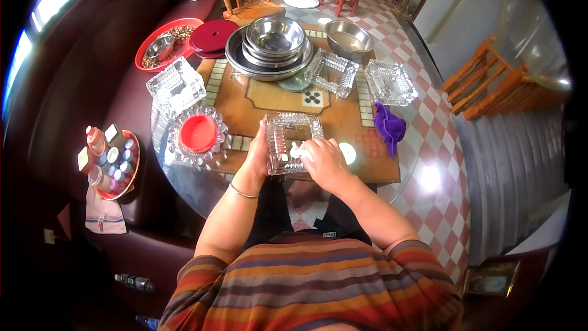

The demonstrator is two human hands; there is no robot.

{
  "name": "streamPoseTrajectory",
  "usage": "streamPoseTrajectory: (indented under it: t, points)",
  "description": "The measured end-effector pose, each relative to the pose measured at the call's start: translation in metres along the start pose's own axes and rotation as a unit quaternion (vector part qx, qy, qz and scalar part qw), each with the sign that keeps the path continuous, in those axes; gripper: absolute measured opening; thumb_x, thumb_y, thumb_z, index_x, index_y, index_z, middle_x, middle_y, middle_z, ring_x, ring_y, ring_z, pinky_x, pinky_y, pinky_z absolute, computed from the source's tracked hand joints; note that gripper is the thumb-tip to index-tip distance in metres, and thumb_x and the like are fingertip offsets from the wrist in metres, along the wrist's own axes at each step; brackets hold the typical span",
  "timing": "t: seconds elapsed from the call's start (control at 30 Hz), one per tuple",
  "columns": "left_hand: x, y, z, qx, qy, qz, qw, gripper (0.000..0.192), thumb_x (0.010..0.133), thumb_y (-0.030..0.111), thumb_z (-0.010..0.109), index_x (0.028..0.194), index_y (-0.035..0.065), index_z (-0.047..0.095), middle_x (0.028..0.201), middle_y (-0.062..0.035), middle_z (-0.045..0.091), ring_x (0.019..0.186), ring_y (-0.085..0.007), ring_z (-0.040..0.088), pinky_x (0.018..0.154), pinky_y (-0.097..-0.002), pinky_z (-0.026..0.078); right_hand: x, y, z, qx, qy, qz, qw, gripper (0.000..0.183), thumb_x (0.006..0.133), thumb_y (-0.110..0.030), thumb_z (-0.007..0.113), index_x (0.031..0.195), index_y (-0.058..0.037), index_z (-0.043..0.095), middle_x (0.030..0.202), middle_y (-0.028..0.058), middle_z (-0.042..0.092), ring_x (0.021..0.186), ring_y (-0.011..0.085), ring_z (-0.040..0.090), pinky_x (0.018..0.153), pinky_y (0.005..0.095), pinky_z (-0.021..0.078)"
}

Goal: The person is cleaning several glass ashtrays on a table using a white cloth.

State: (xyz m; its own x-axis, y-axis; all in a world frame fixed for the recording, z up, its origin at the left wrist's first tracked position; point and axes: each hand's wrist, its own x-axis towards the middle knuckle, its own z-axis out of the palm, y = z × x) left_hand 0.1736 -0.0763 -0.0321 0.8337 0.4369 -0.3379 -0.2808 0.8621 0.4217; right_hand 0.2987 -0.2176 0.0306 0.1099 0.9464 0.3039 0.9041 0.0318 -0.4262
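A square clear glass ashtray [277, 142] is held in front of me by its left side in my left hand [258, 151]. My right hand [324, 161] pinches a small white wad [298, 151], maybe tissue or cloth, against the glass near its lower right part. Two similar square glass dishes, one [331, 73] and another [390, 83], lie farther back on the right, and a third [176, 87] is at the left. A round beaded glass dish [220, 135] with a red round piece [198, 133] in it sits left of my hands. A crumpled purple cloth [389, 128] lies to the right.
The glass tabletop [181, 188] has a rounded edge near me. Stacked steel bowls [274, 37], a steel bowl with liquid [349, 39], dark red round lids [213, 37] and a red tray [142, 62] stand behind. A basket of small bottles [133, 179] is at the left.
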Motion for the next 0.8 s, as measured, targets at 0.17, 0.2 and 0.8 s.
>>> streamPoseTrajectory:
  t: [0.17, 0.2, 0.8]
  points:
    - [0.006, -0.001, -0.01, 0.008, 0.006, 0.015, 1.0, 0.064, 0.094, 0.06, 0.031, 0.105, 0.0033, 0.058, 0.078, -0.0088, 0.063, 0.063, -0.0204, 0.061, 0.059, -0.0369, 0.055, 0.039, 0.032, -0.006, -0.091, 0.029, 0.082, 0.992, 0.012, 0.084, -0.016, 0.06, 0.093, -0.0094, 0.061, 0.092, 0.0094, 0.061, 0.088, 0.0276, 0.057, 0.08, 0.041, 0.0395]
    - [0.006, 0.001, -0.012, 0.005, -0.024, 0.008, 1.0, 0.065, 0.094, 0.06, 0.03, 0.105, 0.0033, 0.058, 0.077, -0.0089, 0.063, 0.063, -0.0205, 0.061, 0.06, -0.0372, 0.055, 0.041, 0.035, -0.004, -0.091, 0.03, 0.071, 0.993, 0.012, 0.083, -0.016, 0.06, 0.093, -0.0096, 0.062, 0.091, 0.0092, 0.061, 0.089, 0.0275, 0.057, 0.08, 0.0414, 0.0396]
    - [0.003, -0.001, 0.001, -0.001, -0.015, 0.011, 1.0, 0.07, 0.093, 0.063, 0.03, 0.114, 0.0018, 0.057, 0.08, -0.0092, 0.063, 0.063, -0.0178, 0.059, 0.056, -0.0337, 0.053, 0.03, 0.017, -0.043, -0.067, -0.16, 0.002, 0.985, 0.014, 0.081, -0.017, 0.061, 0.094, -0.0109, 0.062, 0.091, 0.0089, 0.062, 0.091, 0.0266, 0.059, 0.083, 0.0405, 0.038]
